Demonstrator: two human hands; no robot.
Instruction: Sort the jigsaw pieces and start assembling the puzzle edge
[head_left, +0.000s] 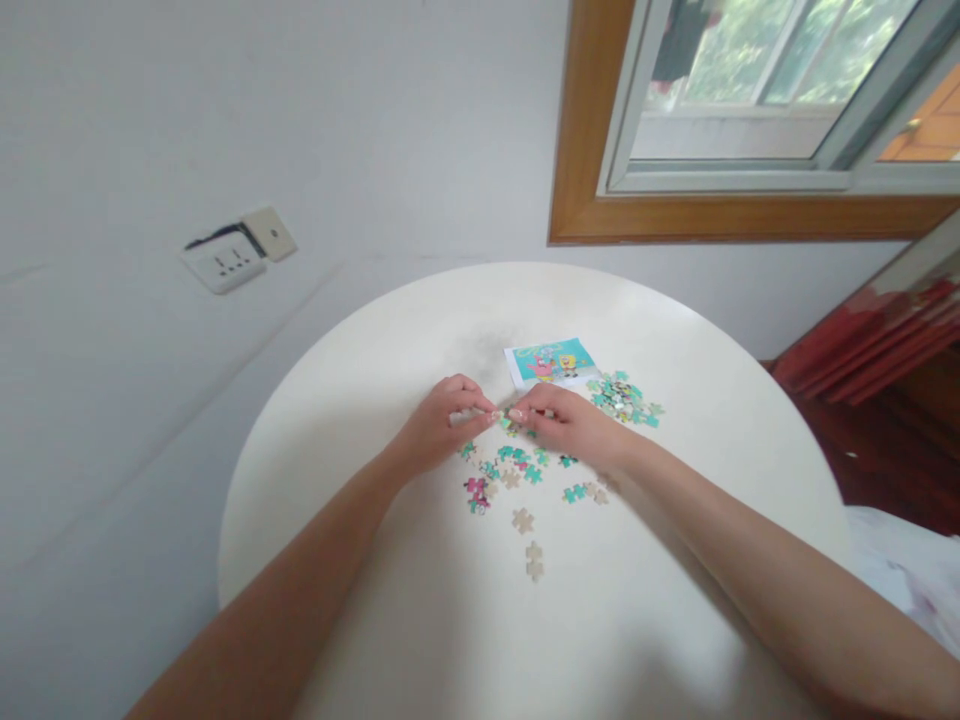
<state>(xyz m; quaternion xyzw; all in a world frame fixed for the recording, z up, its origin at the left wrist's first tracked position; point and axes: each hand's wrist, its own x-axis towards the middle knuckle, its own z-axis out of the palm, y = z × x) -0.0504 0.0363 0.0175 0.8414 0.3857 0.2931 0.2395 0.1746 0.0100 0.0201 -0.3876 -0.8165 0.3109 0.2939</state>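
Observation:
Just above the table, my left hand point(448, 424) and my right hand point(559, 418) meet fingertip to fingertip. Small jigsaw puzzle pieces point(505, 421) are pinched between them, partly covered by the fingers. Both hands are closed in a pinch. Below them lie several loose teal puzzle pieces point(532, 473) and a pink group of pieces point(476, 490). Plain beige pieces point(523, 520) lie nearer to me, showing what look like their backs. A picture card point(551, 362) with a pink and a yellow cartoon figure on teal lies just beyond my right hand.
A heap of puzzle pieces point(622, 400) sits right of the card. All this rests on a round white table point(420, 600) standing close to the wall. A wall socket point(229, 260) is at the left, a wood-framed window point(585, 215) at the back right, and a red curtain point(862, 335) at the right.

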